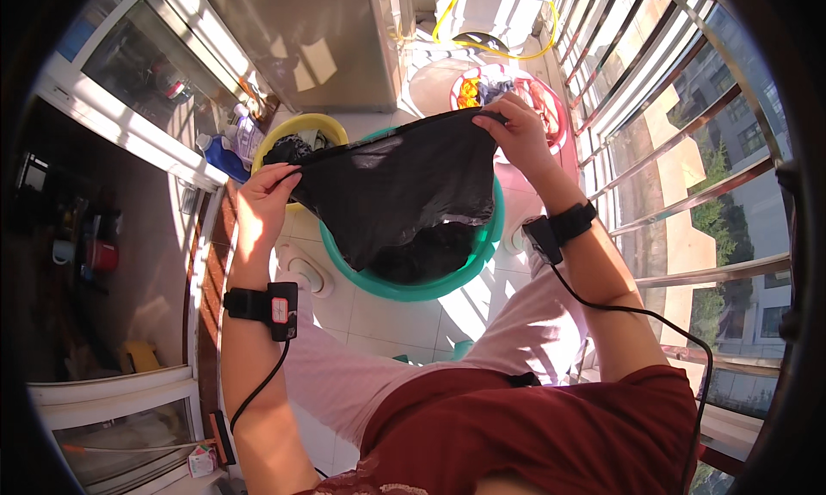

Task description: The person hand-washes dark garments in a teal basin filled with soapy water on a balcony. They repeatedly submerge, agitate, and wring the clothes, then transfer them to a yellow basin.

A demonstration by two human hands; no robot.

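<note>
A wet-looking black garment (pixel 400 172) is stretched between my two hands, its band-like upper edge running up toward the right. At that edge's left end my left hand (pixel 262 204) pinches the cloth between thumb and fingers. My right hand (pixel 519 134) grips the other end, farther away and higher in the view. The lower part of the garment hangs down into a round green basin (pixel 403 294) standing between my legs. More dark material (pixel 426 252) shows inside the basin; I cannot tell whether it is water or cloth.
A yellow basin (pixel 338 127) with dark clothes stands behind my left hand, beside a blue bottle (pixel 225 158). Beyond my right hand is a pink-and-white basket (pixel 557 125) of colourful laundry. A yellow hose (pixel 440 32) curves at the back. Metal window bars (pixel 701 198) line the right side.
</note>
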